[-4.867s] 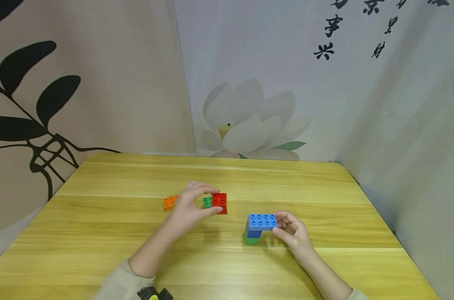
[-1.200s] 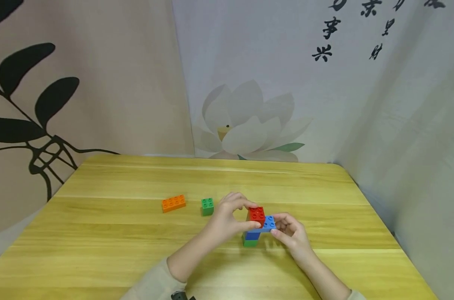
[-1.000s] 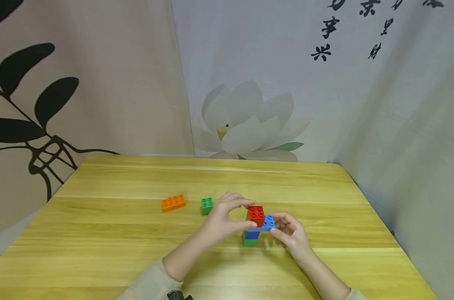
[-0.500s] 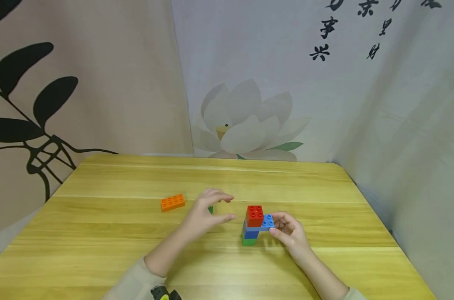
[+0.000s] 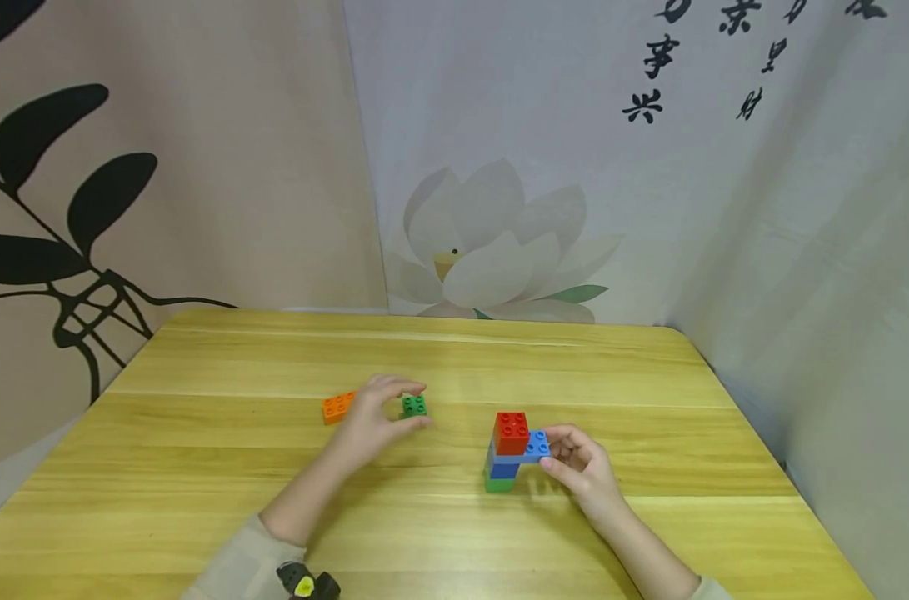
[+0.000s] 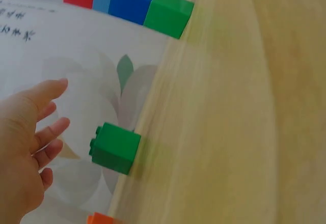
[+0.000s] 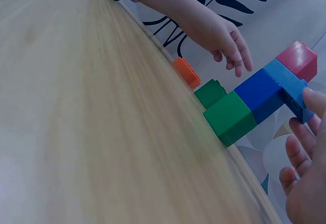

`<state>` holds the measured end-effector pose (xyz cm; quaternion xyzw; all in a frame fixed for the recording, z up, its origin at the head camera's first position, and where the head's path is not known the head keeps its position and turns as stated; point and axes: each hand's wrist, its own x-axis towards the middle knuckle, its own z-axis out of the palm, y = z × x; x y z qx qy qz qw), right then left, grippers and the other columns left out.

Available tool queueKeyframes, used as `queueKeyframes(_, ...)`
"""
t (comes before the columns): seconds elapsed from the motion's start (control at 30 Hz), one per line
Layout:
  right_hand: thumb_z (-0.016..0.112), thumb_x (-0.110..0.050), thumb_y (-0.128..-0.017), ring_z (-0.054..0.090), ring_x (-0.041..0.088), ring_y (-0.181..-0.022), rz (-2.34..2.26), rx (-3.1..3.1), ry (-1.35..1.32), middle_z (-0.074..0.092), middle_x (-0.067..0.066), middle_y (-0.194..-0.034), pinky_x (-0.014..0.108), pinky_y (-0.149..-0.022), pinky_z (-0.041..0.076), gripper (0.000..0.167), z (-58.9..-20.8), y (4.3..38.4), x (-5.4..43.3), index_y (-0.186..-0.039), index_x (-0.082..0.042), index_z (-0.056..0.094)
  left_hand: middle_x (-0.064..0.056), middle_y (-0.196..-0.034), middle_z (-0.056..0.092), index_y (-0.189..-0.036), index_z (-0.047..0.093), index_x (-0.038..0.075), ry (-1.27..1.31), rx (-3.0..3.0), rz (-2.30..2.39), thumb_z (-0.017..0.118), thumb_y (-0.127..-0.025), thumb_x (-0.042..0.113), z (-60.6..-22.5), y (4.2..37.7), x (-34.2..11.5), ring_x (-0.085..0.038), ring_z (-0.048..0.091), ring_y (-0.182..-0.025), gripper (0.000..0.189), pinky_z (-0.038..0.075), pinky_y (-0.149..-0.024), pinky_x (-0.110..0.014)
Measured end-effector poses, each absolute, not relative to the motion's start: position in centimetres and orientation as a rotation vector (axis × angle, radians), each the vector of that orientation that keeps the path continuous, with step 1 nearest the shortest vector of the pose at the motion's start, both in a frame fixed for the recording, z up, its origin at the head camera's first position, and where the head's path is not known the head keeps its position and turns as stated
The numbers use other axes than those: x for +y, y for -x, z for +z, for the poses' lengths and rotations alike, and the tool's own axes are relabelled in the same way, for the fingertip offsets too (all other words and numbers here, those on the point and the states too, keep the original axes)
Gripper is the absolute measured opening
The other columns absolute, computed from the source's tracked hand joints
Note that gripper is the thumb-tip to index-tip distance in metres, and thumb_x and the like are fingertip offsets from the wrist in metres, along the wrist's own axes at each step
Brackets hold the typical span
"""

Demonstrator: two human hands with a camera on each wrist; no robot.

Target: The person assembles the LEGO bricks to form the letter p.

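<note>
My left hand (image 5: 375,421) hovers over the table around the loose green toy brick (image 5: 414,406), thumb and fingers spread. In the left wrist view a gap separates the fingers from that green brick (image 6: 116,147). My right hand (image 5: 583,467) pinches the free end of a light blue plate brick (image 5: 536,447) between thumb and fingers. That brick lies across a dark blue brick (image 5: 504,471), which sits on a green brick (image 5: 499,484). A red brick (image 5: 511,433) stands on the left half of the light blue one, leaving studs bare at the right.
An orange brick (image 5: 337,407) lies left of the loose green brick, partly hidden by my left hand. The wooden table (image 5: 199,467) meets a printed cloth backdrop (image 5: 274,167) at its far edge.
My left hand brought the red brick onto the light blue brick, let go of it, and moved left to the loose green brick. My right hand has stayed in place.
</note>
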<state>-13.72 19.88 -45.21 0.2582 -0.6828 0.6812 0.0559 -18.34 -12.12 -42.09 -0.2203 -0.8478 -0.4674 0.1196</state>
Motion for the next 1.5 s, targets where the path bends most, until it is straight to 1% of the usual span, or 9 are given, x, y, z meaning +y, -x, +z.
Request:
queueKeyframes(0.2,0.058,0.013,-0.085,0.058,0.014,-0.081,2.066,-2.079,-0.775,0.065,0.006,-0.096,0.024,-0.073,0.05,0.028,-45.2,13.7,19.9,-0.112,0.015,0.052,-0.004,-0.122,0.061,-0.117,0.067,0.009,0.572,-2.543,-1.383,0.082,-0.077,0.021,-42.8,19.0,-13.0,-0.026,0.047,-0.118,0.044,0.038,-0.099,-0.052)
queueKeyframes(0.37,0.057,0.013,-0.085,0.058,0.014,-0.082,2.066,-2.076,-0.782,0.065,0.006,-0.096,0.024,-0.073,0.05,0.028,-45.2,13.7,19.9,-0.113,0.015,0.052,-0.007,-0.125,0.059,-0.12,0.066,0.007,0.541,-2.578,-1.391,0.081,-0.078,0.021,-43.3,19.2,-13.4,-0.028,0.045,-0.119,0.046,0.038,-0.098,-0.054)
queueKeyframes(0.7,0.058,0.011,-0.086,0.058,0.015,-0.081,2.063,-2.101,-0.76,0.065,0.006,-0.096,0.024,-0.073,0.05,0.028,-45.2,13.7,20.0,-0.113,0.014,0.052,-0.005,-0.122,0.061,-0.12,0.065,0.006,0.501,-2.619,-1.387,0.08,-0.079,0.019,-44.1,19.4,-13.7,-0.027,0.047,-0.116,0.046,0.039,-0.095,-0.054)
queueKeyframes(1.0,0.058,0.011,-0.086,0.058,0.014,-0.081,2.069,-2.1,-0.76,0.065,0.006,-0.096,0.024,-0.073,0.05,0.028,-45.2,13.7,20.0,-0.113,0.015,0.052,-0.006,-0.121,0.062,-0.119,0.066,0.006,0.469,-2.657,-1.367,0.08,-0.079,0.017,-44.8,19.8,-13.8,-0.026,0.048,-0.114,0.044,0.039,-0.096,-0.052)
queueKeyframes(1.5,0.059,0.011,-0.086,0.058,0.014,-0.081,2.068,-2.111,-0.744,0.065,0.005,-0.095,0.024,-0.072,0.05,0.029,-45.2,13.8,19.9,-0.113,0.014,0.052,-0.005,-0.115,0.064,-0.115,0.069,0.008,0.432,-2.654,-1.375,0.08,-0.078,0.014,-44.9,19.8,-13.5,-0.023,0.05,-0.107,0.039,0.043,-0.09,-0.047)
